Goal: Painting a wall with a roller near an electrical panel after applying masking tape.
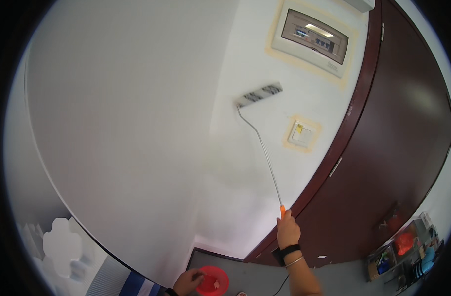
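My right hand (288, 232) is closed around the orange handle (282, 211) of a long-armed paint roller. Its thin bent metal rod (268, 159) runs up to the roller sleeve (259, 94), which is pale with dark streaks, slightly blurred and tilted against the white wall (245, 163). Low in the picture, my left hand (187, 282) holds nothing that I can see, its fingers loosely bent and apart. In the picture it overlaps the left rim of a red bucket (222, 280). Something small and pale lies inside the bucket.
Tape or yellowish edging surrounds a breaker panel (312, 42) and a wall switch (302, 133). A dark red door (383, 148) stands at right. Beyond it is a cart (400, 254) with assorted items. White shaped pieces (63, 246) lie at lower left.
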The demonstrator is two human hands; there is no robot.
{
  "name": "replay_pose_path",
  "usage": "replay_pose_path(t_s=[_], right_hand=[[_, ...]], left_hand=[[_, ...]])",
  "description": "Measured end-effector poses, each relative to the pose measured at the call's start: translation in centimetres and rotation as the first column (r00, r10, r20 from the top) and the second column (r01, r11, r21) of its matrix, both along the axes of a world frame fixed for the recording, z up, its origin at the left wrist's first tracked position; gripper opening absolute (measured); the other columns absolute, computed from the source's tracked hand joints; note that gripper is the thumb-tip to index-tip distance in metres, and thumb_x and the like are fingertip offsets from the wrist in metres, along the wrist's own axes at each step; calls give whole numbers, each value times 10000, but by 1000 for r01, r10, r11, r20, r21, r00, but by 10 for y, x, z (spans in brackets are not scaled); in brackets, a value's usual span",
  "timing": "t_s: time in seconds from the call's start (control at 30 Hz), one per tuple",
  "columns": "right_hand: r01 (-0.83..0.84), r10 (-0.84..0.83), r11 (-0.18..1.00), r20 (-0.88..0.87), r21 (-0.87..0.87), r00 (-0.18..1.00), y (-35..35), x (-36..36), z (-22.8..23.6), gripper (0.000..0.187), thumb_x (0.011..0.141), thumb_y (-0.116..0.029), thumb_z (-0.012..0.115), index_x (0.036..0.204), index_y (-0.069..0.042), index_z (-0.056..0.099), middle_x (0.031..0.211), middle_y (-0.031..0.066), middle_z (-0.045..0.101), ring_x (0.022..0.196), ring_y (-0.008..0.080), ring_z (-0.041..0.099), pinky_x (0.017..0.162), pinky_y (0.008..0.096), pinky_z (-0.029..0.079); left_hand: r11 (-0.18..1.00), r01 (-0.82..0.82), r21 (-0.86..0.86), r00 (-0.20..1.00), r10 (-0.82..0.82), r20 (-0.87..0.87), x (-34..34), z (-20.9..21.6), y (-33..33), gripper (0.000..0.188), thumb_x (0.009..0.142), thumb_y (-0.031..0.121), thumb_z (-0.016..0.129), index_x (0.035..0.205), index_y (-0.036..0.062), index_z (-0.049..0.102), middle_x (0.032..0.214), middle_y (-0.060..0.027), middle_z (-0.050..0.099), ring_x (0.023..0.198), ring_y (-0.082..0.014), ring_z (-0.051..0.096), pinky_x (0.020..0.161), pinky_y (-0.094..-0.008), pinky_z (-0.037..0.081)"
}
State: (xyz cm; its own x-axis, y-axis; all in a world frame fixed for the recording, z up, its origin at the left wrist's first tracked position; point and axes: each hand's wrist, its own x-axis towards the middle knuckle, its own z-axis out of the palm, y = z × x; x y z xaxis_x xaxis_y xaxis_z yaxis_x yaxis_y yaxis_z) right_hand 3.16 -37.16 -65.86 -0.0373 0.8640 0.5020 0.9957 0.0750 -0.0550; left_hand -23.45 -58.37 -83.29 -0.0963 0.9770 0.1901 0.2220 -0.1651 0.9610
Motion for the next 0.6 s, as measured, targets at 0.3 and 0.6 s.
replay_pose_path(t_s=[0.3, 0.6], right_hand=[[-34, 30, 999, -277, -9, 961, -63, 25, -74, 300, 866, -283, 655, 1016, -76, 498, 778, 153, 648, 671, 339, 652, 558, 416, 518], [-153, 216, 975, -499, 163, 839, -37, -58, 9, 313, 885, -282, 638, 1097, -89, 512, 788, 171, 646, 657, 377, 628, 546, 444, 495]], left_hand=[[941, 141, -307, 984, -99, 149, 1, 30, 3, 175, 914, 95, 569, 1045, -17, 600, 880, -71, 657, 805, -132, 636, 769, -269, 512], [933, 153, -326, 988, -132, 85, 1, 30, 8, 212, 929, 130, 564, 1079, -16, 601, 931, -83, 660, 845, -144, 640, 792, -280, 511]])
